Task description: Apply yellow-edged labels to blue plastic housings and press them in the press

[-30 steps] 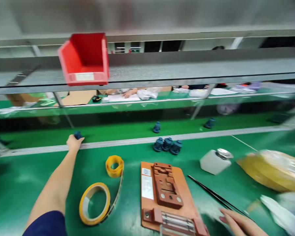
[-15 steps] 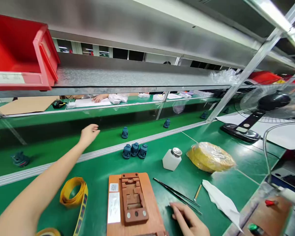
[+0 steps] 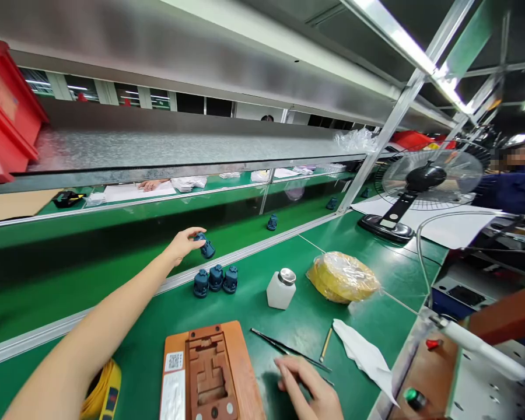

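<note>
My left hand [image 3: 184, 245] reaches out over the green belt beyond the metal rail, its fingers closed on a dark blue plastic part [image 3: 206, 246], which is tilted. Just this side of the rail, several similar blue parts [image 3: 216, 279] stand close together on the green bench. My right hand [image 3: 310, 387] rests on the bench with its fingers curled; whether anything is between them is hidden. Beside it lie black tweezers [image 3: 289, 350]. A brown fixture block [image 3: 210, 373] on a wooden board [image 3: 175, 344] sits left of that hand.
A white bottle with a metal cap [image 3: 282, 289], a yellow roll in clear wrap [image 3: 342, 277], a white cloth [image 3: 363, 353] and a fan [image 3: 387, 227] stand or lie to the right. A yellow strip roll [image 3: 105, 388] is at lower left. A metal shelf [image 3: 179, 166] spans above.
My left hand has moved right along the belt and taken hold of the blue part there. The camera view has turned to the right. My right hand stays by the tweezers.
</note>
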`<state>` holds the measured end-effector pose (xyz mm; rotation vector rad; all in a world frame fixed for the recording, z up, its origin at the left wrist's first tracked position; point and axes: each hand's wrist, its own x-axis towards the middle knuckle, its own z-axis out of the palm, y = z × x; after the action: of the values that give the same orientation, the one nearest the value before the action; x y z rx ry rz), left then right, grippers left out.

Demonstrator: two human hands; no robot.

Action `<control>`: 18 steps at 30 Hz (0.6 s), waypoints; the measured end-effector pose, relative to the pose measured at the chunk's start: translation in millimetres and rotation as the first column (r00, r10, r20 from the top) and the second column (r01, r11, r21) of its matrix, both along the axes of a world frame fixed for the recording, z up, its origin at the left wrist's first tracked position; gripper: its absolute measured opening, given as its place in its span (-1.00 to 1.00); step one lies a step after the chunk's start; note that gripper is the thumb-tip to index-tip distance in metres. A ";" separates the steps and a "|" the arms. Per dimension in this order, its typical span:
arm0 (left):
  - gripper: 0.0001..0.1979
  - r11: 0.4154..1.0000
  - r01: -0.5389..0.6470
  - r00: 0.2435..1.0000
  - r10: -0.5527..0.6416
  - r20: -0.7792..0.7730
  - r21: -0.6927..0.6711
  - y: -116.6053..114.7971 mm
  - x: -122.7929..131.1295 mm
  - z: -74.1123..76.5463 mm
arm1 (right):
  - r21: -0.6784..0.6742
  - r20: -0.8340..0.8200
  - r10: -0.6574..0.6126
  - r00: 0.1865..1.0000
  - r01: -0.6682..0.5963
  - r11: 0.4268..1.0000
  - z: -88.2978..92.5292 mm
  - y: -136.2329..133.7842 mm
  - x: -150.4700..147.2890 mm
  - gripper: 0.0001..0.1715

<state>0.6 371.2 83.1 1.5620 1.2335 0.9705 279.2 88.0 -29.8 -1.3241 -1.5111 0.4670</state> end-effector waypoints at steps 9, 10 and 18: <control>-0.23 0.828 0.506 0.824 -0.379 0.422 -0.243 -155.7 -30.5 18.3 | 0.061 0.267 0.635 0.725 -0.670 0.740 102.9 88.6 -71.5 0.06; -0.19 0.825 0.494 0.827 -0.349 0.440 -0.274 -167.1 -32.3 16.0 | 0.028 0.265 0.706 0.656 -0.737 0.675 104.5 89.2 -77.2 0.12; -0.51 0.897 0.052 0.999 -0.046 0.026 -0.438 -267.7 -67.7 16.5 | -0.325 0.256 0.792 0.555 -0.722 0.611 78.1 79.5 -72.4 0.07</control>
<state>-67.2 103.5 99.6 1.2179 1.2899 0.6120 206.8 167.5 48.2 -0.8285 -2.4348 0.9637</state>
